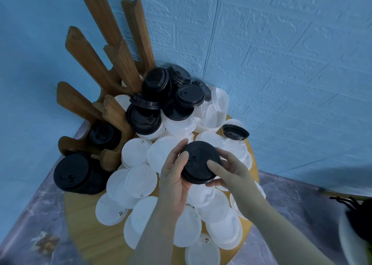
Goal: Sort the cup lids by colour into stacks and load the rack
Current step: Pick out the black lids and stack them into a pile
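black lid [201, 162] sits between my hands above the white lids [141, 180]; my left hand [175, 176] and right hand [229, 170] both grasp its rim.

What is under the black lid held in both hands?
Under the black lid, white lids lie piled on the round table. The lid and both hands, left and right, cover what lies directly beneath.

Round wooden bench [84, 214] carries heaped white lids [141, 184], black lids [161, 95], a wooden rack [112, 111].
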A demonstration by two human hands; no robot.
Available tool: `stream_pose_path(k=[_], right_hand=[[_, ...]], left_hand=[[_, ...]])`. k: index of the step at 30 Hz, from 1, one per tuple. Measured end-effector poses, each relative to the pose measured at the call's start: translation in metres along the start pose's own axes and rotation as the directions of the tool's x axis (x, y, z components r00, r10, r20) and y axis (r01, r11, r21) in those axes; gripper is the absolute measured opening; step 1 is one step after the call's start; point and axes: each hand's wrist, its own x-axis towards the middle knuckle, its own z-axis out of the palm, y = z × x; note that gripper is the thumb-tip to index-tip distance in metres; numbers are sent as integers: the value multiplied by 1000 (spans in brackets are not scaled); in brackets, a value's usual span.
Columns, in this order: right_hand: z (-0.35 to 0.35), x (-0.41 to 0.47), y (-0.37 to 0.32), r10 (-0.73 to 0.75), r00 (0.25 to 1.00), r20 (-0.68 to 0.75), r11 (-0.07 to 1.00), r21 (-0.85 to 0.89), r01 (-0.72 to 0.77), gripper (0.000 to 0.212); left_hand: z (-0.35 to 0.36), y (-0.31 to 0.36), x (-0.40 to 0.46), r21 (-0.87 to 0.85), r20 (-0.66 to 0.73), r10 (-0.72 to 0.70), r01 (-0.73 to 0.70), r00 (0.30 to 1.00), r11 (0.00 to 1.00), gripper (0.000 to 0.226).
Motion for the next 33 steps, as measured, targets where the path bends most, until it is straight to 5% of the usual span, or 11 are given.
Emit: stream_pose_path(k=[6, 11, 13, 18, 25, 28, 33], right_hand=[[-1, 5, 7, -77, 997, -11, 995, -60, 77, 33], [-8, 11, 9, -78, 995, 62, 986, -142, 86, 34], [-18, 20, 8, -115, 992, 57, 957, -260, 126, 33], [-74, 79, 16, -444, 884, -148, 618, -765, 182, 33], [-96, 136, 21, -344, 933, -110, 310, -951, 2, 30], [-94, 140, 20, -334, 933, -133, 318, -948, -21, 21], [-95, 133, 13, -330, 914, -235, 499, -866, -43, 17]], left_hand=[[-6, -1, 0, 48, 74, 1, -4, 997, 999, 42], [-10, -3, 1, 67, 109, 4, -11, 994, 998, 75], [-12, -3, 3, 28, 75, 13, -15, 997, 999, 65], [-17, -2, 6, -34, 19, 33, -32, 999, 999, 59], [-20, 2, 4, -72, -18, 40, -41, 999, 997, 58], [-24, 5, 3, -74, -28, 31, -33, 999, 997, 58], [-27, 10, 3, -55, -31, 27, -29, 999, 998, 64]])
